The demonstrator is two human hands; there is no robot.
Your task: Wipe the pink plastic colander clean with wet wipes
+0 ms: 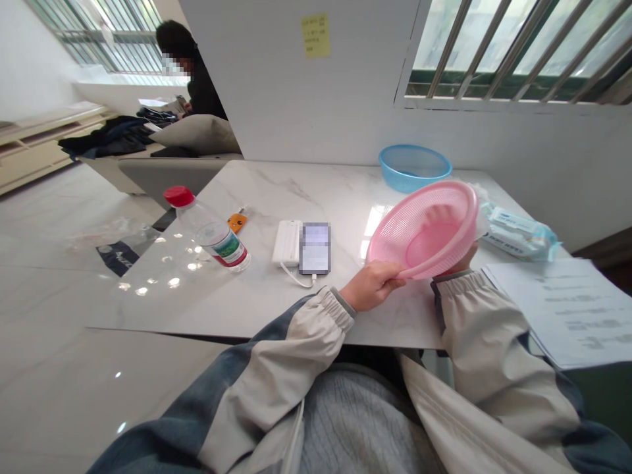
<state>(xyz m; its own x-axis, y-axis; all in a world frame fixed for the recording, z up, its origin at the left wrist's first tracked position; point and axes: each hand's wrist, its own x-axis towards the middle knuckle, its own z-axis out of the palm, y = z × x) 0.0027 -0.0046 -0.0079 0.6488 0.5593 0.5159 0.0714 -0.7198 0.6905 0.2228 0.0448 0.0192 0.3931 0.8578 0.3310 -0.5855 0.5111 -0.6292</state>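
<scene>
A pink mesh basket (419, 237) is held tilted above the table's right side, its open side toward me. My left hand (372, 284) is closed on its near rim, thumb on top. My right hand (461, 261) is behind the basket, mostly hidden. Faint finger shapes show through the mesh, so that hand seems to be against the outside. A bit of thin white material (481, 224) shows at the basket's right edge; whether my right hand holds it is unclear. Behind stands a blue basket (415, 178), and a pack of wet wipes (518, 230) lies to the right.
On the table are a red-capped bottle (210, 230), an orange item (237, 222), a white power bank (286, 243) and a phone (315, 249) joined by a cable. Printed sheets (567, 309) lie at the right edge. A person (197, 79) sits at the far left.
</scene>
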